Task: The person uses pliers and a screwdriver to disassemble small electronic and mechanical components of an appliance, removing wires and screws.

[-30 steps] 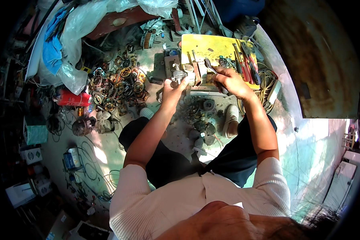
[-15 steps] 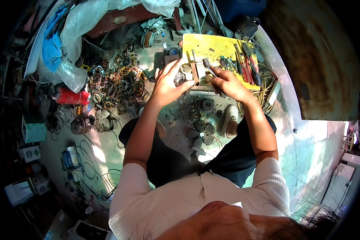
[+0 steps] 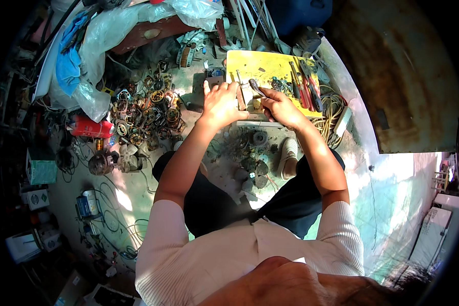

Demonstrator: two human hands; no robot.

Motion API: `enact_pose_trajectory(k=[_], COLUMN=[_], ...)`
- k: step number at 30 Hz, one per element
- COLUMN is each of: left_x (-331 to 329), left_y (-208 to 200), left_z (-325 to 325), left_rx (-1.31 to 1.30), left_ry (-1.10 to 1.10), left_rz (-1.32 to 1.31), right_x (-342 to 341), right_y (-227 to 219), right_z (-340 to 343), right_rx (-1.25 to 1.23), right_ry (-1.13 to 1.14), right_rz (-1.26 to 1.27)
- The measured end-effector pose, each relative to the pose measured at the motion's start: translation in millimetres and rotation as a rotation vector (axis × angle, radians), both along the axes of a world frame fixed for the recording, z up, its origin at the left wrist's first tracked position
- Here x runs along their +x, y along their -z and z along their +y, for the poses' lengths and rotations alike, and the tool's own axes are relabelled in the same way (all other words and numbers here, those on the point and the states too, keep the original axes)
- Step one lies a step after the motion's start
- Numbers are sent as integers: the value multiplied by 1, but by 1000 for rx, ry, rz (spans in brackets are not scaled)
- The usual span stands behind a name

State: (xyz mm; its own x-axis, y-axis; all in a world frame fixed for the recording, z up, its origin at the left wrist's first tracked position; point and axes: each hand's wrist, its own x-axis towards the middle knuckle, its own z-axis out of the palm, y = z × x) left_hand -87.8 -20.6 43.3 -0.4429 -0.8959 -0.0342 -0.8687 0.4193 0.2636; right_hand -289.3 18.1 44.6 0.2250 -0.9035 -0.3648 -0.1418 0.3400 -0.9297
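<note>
Big picture first: the person sits low on the concrete floor (image 3: 137, 204), a yellow board (image 3: 270, 69) serving as worktop just beyond the knees, so everything is within arm's reach. Far left, a clear plastic sheet (image 3: 112, 35) drapes over clutter. A heap of wound motor coils (image 3: 148, 115) lies left of the board. The left hand (image 3: 220, 104) is spread flat, pressing a small metal part (image 3: 247, 97) steady at the board's near edge. The right hand (image 3: 280, 108) has its grip pinched around a dark-handled tool (image 3: 256, 86) angled at that part. Red-handled tools (image 3: 303, 86) wait right. A red can (image 3: 92, 127) lies on its side, left; a blue box (image 3: 84, 204) nearer.
</note>
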Motion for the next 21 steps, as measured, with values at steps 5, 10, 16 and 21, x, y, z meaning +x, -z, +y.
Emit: enact_pose_trajectory(k=[5, 10, 16, 21], left_x=[-3, -2, -6, 0], left_y=[5, 7, 8, 7], left_z=[-2, -9, -11, -11], left_rx=[-45, -51, -107, -83], left_ry=[60, 120, 165, 172], left_rz=[1, 10, -37, -30], right_x=[-6, -8, -4, 20], right_y=[-10, -41, -48, -82], right_z=[-32, -61, -93, -97], right_rx=[174, 569, 709, 502], right_ry=[-97, -33, -209, -517], right_rz=[48, -209, -9, 561])
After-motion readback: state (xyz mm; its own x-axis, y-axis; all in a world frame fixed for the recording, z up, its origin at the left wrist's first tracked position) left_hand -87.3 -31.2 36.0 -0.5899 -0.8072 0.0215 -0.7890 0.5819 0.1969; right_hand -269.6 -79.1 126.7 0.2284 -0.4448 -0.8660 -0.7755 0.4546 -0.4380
